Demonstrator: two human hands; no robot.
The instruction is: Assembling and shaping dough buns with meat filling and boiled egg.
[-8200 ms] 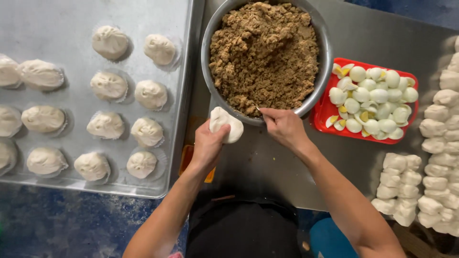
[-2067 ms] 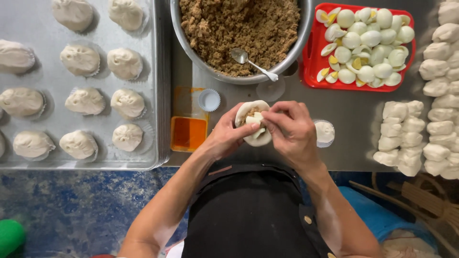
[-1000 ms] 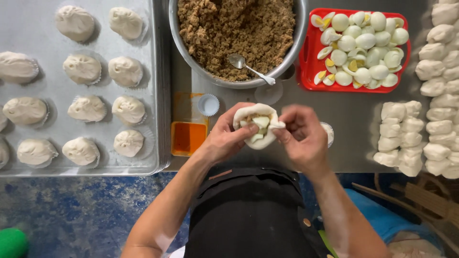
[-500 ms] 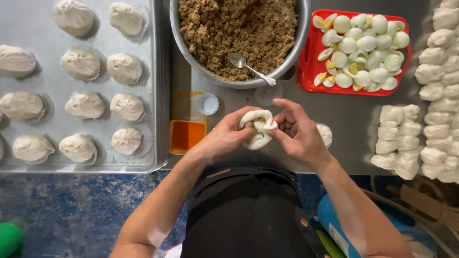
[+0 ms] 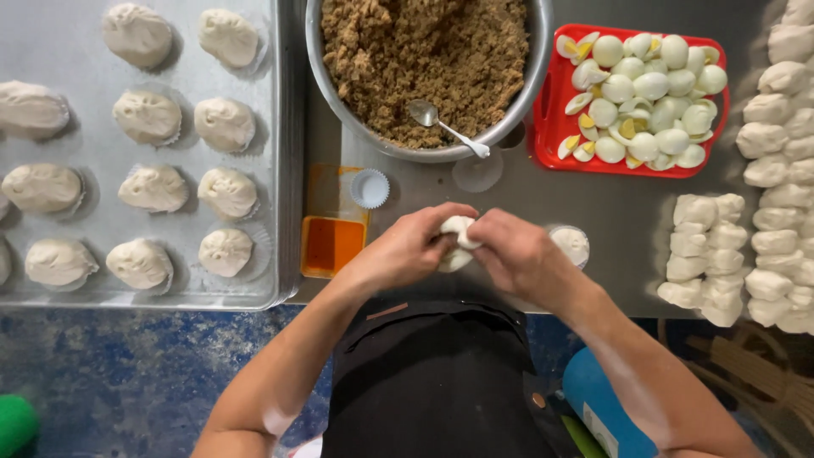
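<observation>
Both hands meet over the near edge of the steel table [image 5: 610, 212], wrapped around one white dough bun [image 5: 458, 242]. My left hand [image 5: 407, 250] cups it from the left and below. My right hand [image 5: 521, 254] pinches its top from the right. The dough is nearly shut, with the filling hidden inside. Just beyond the hands stands a big metal bowl [image 5: 526, 93] of brown minced filling [image 5: 424, 59], a spoon [image 5: 445, 127] resting in it.
A metal baking tray [image 5: 284, 212] at left holds several finished buns [image 5: 225, 123]. At right are a red tray [image 5: 551, 119] of boiled egg pieces [image 5: 644, 85] and rows of raw dough pieces [image 5: 746, 237]. An orange dish [image 5: 332, 244] and a paper cup liner [image 5: 370, 187] lie between.
The open dough with egg and filling showing has been folded closed between my hands. The hands have drawn tighter together around it.
</observation>
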